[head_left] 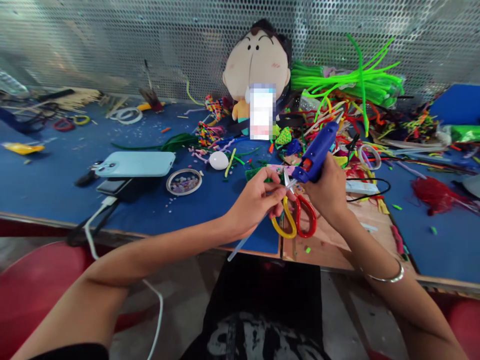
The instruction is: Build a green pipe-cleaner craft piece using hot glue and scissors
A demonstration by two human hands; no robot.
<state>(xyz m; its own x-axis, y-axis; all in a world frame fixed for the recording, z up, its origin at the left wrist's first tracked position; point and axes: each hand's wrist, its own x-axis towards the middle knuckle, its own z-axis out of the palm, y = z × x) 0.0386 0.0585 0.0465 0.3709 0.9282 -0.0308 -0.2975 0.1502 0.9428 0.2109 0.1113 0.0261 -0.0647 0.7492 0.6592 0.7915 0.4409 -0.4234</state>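
Observation:
My right hand (328, 187) is wrapped round a blue glue gun (318, 150), its nozzle pointing up and away from me. A translucent glue stick (242, 245) is pinched in the fingers of my left hand (258, 200). One end of the stick hangs down toward the table edge; the other meets the rear of the glue gun, though my fingers partly hide whether it sits inside. Just below both hands lie scissors (306, 217) with one yellow and one red handle, blades partly covered by my left fingers.
A plush doll (257, 60) with a lit phone (261, 112) before it stands at the back. Green pipe cleaners (352, 82) pile up at right. Leftward are a light-blue phone (138, 164), a dish of beads (183, 189), a white egg-shaped object (219, 160) and a white cable (90, 232).

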